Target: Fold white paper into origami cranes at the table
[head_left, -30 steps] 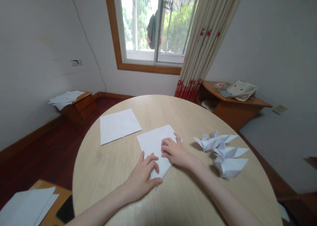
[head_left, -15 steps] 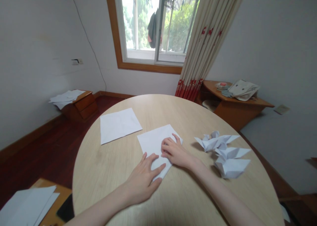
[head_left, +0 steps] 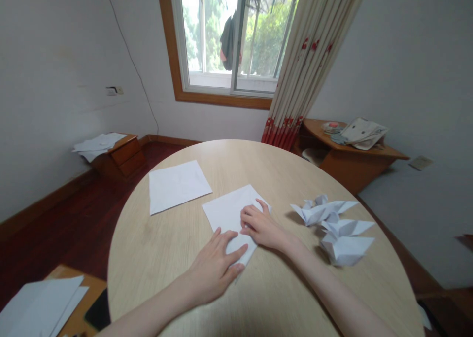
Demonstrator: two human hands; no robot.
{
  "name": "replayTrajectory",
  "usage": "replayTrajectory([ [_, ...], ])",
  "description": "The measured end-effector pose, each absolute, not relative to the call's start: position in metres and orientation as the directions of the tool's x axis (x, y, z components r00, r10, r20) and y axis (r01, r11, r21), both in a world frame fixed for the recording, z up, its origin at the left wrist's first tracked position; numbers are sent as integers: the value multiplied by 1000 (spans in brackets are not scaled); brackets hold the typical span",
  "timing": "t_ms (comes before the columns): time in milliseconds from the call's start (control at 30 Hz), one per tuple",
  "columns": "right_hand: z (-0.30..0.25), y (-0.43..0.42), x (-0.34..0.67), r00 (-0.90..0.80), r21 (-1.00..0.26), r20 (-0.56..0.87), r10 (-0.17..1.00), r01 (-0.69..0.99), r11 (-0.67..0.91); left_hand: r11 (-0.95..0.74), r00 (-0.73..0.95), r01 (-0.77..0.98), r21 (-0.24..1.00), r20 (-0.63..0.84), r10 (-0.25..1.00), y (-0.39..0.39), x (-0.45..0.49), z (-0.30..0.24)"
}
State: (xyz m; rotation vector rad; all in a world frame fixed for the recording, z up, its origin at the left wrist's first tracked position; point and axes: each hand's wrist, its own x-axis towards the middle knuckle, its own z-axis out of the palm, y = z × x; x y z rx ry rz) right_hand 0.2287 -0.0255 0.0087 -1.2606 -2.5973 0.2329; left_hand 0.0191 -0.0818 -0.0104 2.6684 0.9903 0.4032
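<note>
A folded white paper sheet (head_left: 229, 211) lies on the round wooden table (head_left: 155, 258) in front of me. My left hand (head_left: 216, 265) lies flat on the sheet's near corner, fingers stretched out and pressing it down. My right hand (head_left: 260, 226) rests on the sheet's right part with its fingers curled, fingertips pressing on the paper. Neither hand lifts the sheet off the table.
A flat white sheet (head_left: 177, 184) lies at the table's left. Several folded paper figures (head_left: 336, 228) sit at the right. More sheets (head_left: 40, 305) and a dark phone (head_left: 98, 312) rest on a low surface at bottom left. A wooden corner desk (head_left: 351, 152) stands behind.
My left hand's fingers uncurled and slid flat across the sheet's near corner. The right hand stayed in place.
</note>
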Motion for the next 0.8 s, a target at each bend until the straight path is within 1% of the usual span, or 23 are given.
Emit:
replayTrajectory([
  [167,8,-26,230,-603,-257,163,781,738,624,-724,707,604,334,193,680,-77,19,-15],
  [333,6,-27,231,-623,-231,219,751,715,660,-760,722,597,257,241,649,-76,20,-18],
  [400,5,-30,231,-636,-202,283,718,692,693,-774,724,593,223,273,633,-76,20,-18],
  [533,3,-41,236,-610,-126,483,628,661,739,-786,733,602,144,291,615,-79,23,-16],
  [567,2,-45,238,-587,-121,529,613,663,739,-786,737,605,126,285,613,-80,23,-15],
  [633,0,-55,241,-524,-147,576,628,689,710,-786,741,608,109,279,611,-81,25,-12],
  [667,-1,-60,243,-499,-167,580,644,700,694,-786,741,608,109,279,611,-82,25,-11],
  [800,-6,-81,247,-498,-268,479,723,701,661,-792,745,596,131,277,607,-83,27,-9],
])
